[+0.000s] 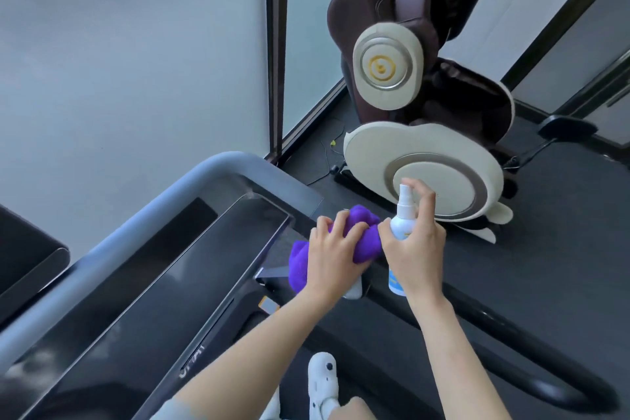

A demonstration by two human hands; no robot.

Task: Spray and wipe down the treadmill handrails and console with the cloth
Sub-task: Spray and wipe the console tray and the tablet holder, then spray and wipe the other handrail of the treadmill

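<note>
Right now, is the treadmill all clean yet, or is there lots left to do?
Not yet. Nothing looks finished; no wiped patch can be told from the picture. In hand: the right hand grips the spray bottle, a finger on its top, while the left hand presses the purple cloth near the console's right end. Left: probably wiping the console, the grey rail and the black handrail.

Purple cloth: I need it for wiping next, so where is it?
In the head view, right of centre: the left hand grips the purple cloth, beside the spray bottle.
</note>
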